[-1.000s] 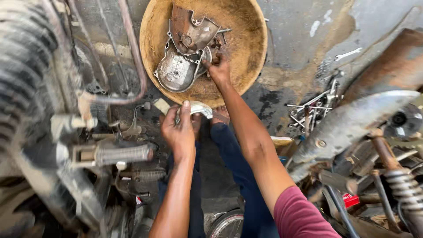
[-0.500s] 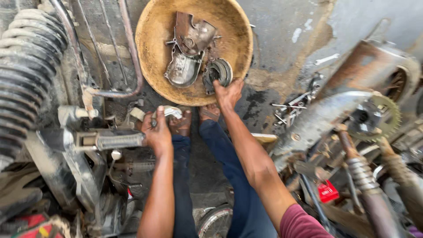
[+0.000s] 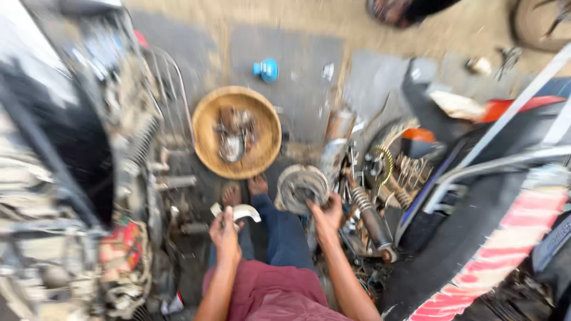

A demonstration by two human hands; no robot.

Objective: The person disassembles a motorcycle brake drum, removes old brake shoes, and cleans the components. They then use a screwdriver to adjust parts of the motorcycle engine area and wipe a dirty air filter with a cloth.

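A person crouches over bare feet (image 3: 244,191) on a grimy concrete floor (image 3: 297,65), the left hand (image 3: 225,233) closed around a curved, pale metal piece (image 3: 238,212) shaped like a crescent, held just above the knees. The right hand (image 3: 326,215) grips the lower rim of a round, ribbed metal drum (image 3: 301,187), dull grey and greasy, held up beside a dusty spring shock absorber (image 3: 367,215). Ahead of the feet sits a shallow, round, rust-brown pan (image 3: 205,128) holding oily metal parts (image 3: 233,138), their shapes smeared by motion blur. A small blue object (image 3: 266,69) lies farther off on the floor; what it is cannot be made out. A motorcycle frame (image 3: 128,172) with a coiled spring fills the left side, blurred and cut off by the edge, and a red-and-white panel (image 3: 505,244) crosses the lower right.
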